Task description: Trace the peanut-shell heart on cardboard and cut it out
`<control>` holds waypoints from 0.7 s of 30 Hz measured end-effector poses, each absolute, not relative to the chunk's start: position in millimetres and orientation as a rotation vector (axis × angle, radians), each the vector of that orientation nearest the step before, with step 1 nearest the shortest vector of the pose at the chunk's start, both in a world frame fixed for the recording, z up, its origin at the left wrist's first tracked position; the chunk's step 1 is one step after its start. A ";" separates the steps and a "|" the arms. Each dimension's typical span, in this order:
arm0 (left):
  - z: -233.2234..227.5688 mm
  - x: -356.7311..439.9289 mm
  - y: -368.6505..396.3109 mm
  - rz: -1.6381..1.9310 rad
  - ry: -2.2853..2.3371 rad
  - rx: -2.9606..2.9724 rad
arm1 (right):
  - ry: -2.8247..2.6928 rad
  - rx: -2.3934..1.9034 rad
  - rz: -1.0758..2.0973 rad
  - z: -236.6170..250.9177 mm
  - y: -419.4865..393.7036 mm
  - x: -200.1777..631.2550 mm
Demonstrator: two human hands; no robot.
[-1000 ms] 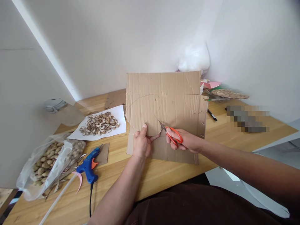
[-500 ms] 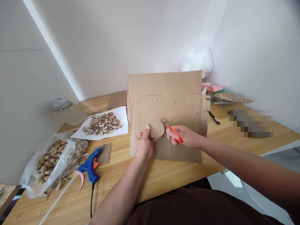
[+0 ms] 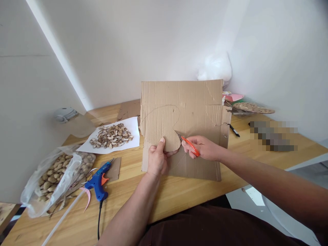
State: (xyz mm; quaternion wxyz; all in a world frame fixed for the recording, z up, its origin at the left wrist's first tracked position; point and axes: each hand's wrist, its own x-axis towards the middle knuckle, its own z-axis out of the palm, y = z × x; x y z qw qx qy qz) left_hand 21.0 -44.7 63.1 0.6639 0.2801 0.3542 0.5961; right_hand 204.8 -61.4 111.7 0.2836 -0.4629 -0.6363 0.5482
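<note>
The cardboard sheet (image 3: 183, 112) stands nearly upright on the wooden counter (image 3: 179, 194), its lower edge resting there, directly in front of both hands. The left hand (image 3: 156, 159) pinches the partly freed rounded flap, thumb on the near face, fingers hidden behind. The right hand (image 3: 202, 147) is closed around orange-handled scissors (image 3: 188, 145), whose blades point up and left into the cut, just right of the left thumb. A drawn outline curves on from the blade tips, up and leftward. The blade tips are too small to judge as parted or closed. At near left lie a blue glue gun (image 3: 98, 179) and a bag of nutshells (image 3: 52, 176).
</note>
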 end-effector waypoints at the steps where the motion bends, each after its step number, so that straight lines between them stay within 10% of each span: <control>1: 63.2 20.9 -44.9 1.343 0.800 0.636 | -1.700 -1.235 1.466 110.6 -61.3 205.0; 21: 62.5 22.9 -46.3 1.337 0.811 0.630 | -1.650 -1.343 1.301 90.6 -68.1 203.9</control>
